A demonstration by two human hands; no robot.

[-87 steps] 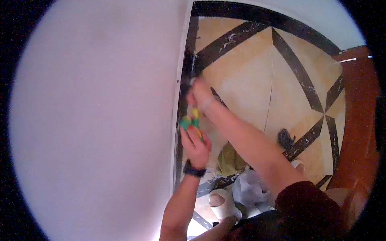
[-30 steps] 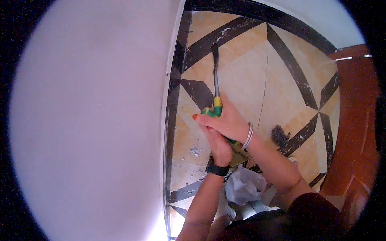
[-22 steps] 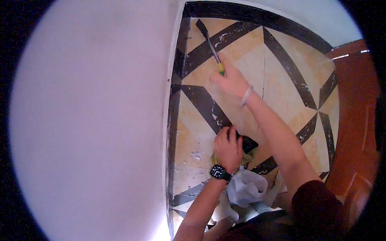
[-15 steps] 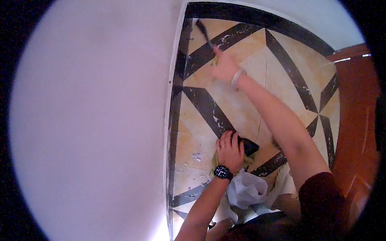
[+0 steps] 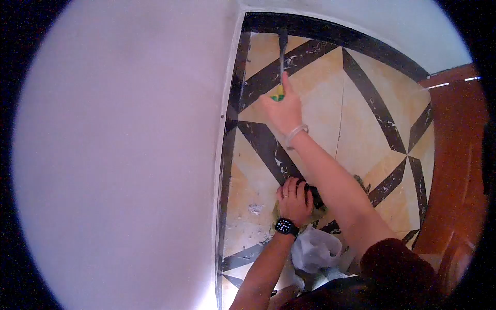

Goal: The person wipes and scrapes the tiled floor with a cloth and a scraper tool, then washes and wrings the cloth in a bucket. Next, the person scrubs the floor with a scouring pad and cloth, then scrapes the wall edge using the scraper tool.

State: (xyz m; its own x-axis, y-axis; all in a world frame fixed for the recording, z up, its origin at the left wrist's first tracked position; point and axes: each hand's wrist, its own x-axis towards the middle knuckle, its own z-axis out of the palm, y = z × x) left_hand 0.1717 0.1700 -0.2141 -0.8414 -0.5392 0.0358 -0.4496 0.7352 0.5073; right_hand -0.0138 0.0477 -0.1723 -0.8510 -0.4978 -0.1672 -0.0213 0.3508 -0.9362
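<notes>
My right hand point(image 5: 284, 111) is closed around the green-and-yellow handle point(image 5: 279, 94) of a scraper-like tool point(image 5: 282, 57). The tool has a thin shaft and a dark head, which points at the dark border by the far wall. Whether that head touches the floor I cannot tell. Lower down, my left hand point(image 5: 295, 201) lies with fingers spread over a black object point(image 5: 316, 196) and some yellowish-green material on the floor. My right forearm partly covers the black object, so its kind stays unclear. A crumpled white plastic bag point(image 5: 316, 250) is just below my left hand.
A white wall point(image 5: 124, 155) runs along the left side. Pale debris point(image 5: 254, 208) lies on the patterned tile floor point(image 5: 315, 124) near it. On the right is a reddish-brown wooden surface point(image 5: 454, 155).
My right hand has moved slightly down and left, and the tool has swung from leaning left to nearly upright in view. My left hand stays in place on the floor items.
</notes>
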